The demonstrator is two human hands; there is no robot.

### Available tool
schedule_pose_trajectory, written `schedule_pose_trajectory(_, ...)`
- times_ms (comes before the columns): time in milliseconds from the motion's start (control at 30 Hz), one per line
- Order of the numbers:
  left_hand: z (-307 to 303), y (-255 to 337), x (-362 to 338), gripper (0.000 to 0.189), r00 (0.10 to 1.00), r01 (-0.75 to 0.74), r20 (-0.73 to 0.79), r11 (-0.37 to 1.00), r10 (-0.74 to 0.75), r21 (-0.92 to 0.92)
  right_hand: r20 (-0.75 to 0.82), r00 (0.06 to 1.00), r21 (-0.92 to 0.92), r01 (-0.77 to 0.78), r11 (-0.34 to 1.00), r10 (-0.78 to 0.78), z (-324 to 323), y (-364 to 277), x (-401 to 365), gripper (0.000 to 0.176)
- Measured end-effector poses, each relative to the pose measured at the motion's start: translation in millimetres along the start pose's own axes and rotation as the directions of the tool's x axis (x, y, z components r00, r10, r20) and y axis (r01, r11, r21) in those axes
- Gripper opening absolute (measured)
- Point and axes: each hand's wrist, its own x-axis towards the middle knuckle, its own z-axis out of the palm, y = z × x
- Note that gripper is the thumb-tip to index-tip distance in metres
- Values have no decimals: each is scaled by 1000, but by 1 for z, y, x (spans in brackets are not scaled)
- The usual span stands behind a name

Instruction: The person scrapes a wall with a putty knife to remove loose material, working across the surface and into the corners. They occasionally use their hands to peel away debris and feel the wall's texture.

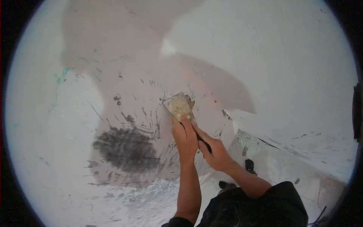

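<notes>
Scraper (177, 106) near the wall's (136, 83) right edge: we'd press evenly, right hand (217, 153) wrapped round handle (204, 143), left hand (184, 138) clasping blade (176, 103)

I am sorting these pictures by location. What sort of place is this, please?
Probably an indoor renovation site: a marked, pale wall with a dark patch, a dirty scraper, and dark scraps on the floor.

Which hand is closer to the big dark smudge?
Left: the left hand is right of the dark smudge, at the scraper's blade; the right hand is farther right, around its handle.
</notes>
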Motion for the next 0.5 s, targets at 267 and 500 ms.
schedule_pose_trajectory(267,7,6,4,41,998,6,-56,999,-3,46,19,993,36,-115,993,115,-10,-3,6,45)
schedule_pose_trajectory(500,8,2,13,41,998,-63,-23,998,63,6,55,980,-20,-189,982,190,-21,-16,14,46)
